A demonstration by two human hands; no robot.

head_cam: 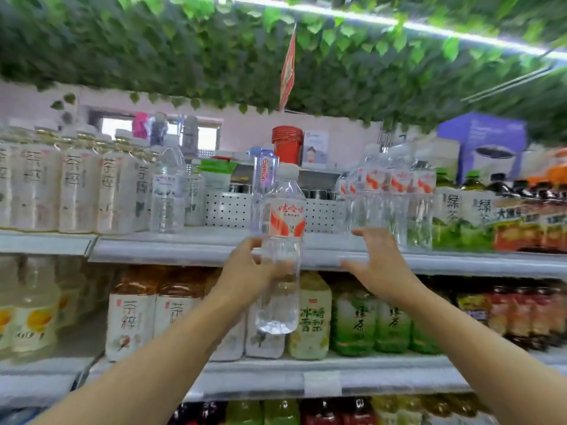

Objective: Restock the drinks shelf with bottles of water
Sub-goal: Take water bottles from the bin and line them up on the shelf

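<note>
While my left hand (pixel 249 273) grips one water bottle (pixel 281 250) at mid-body, the btl stands upright in front of the top shelf (pixel 196 246), its base hanging below the shelf edge, white cap up, red-and-white label facing me.

Count, top shelf:
- 1 btl in hand.
- 1 clear water btl (pixel 168 191) standing alone, left of ctr.
- 1 tall btl w/ purple lettering (pixel 264 176) directly behind the held one.
- Group of same-label water btls (pixel 395 194) at right; approx. 4–5 labels visible, exact qty cannot be told (blur, overlap).
- Row of pale tea btls (pixel 70 185) at far left; at least 5.
- Green tea btls (pixel 460 210) right of the water group.

Lower shelf (pixel 276 381): pale tea cartons, green tea btls (pixel 368 320), dark drinks at right; not counted.

Hands:
- L: fingers and thumb curled round the btl just under its label; firm wrap.
- R hand (pixel 376 265): spread, fingers straight and apart, holds nothing. Fingertips lie at the shelf's front edge, near the base of the water group; contact cannot be told.

Gap on shelf lies between the purple-lettered btl and the water group.
</note>
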